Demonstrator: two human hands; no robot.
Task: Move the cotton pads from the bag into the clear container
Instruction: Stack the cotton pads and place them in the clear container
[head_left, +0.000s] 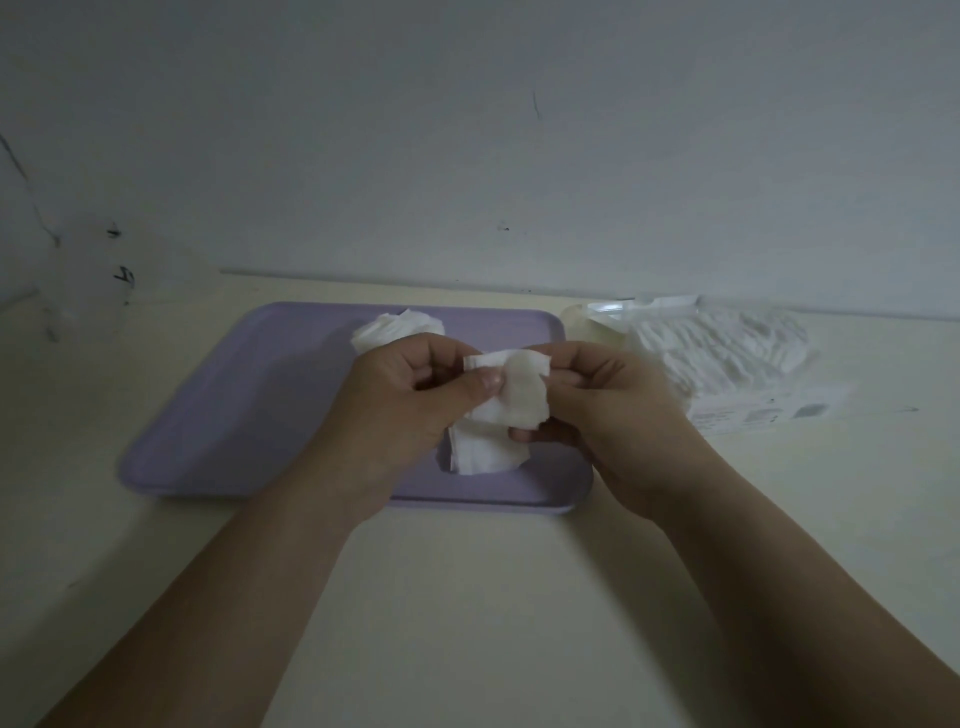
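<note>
White cotton pads (519, 397) pinched in both grips, left hand (405, 400) and right hand (613, 410); container (397, 328) mostly hidden

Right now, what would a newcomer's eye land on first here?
At centre, the left hand and right hand pinch a small stack of white square cotton pads above the flat lilac plastic tray. Behind the left hand, a bunch of white pads sits on the tray's far part. The clear plastic bag of pads lies on the cream table to the right.
</note>
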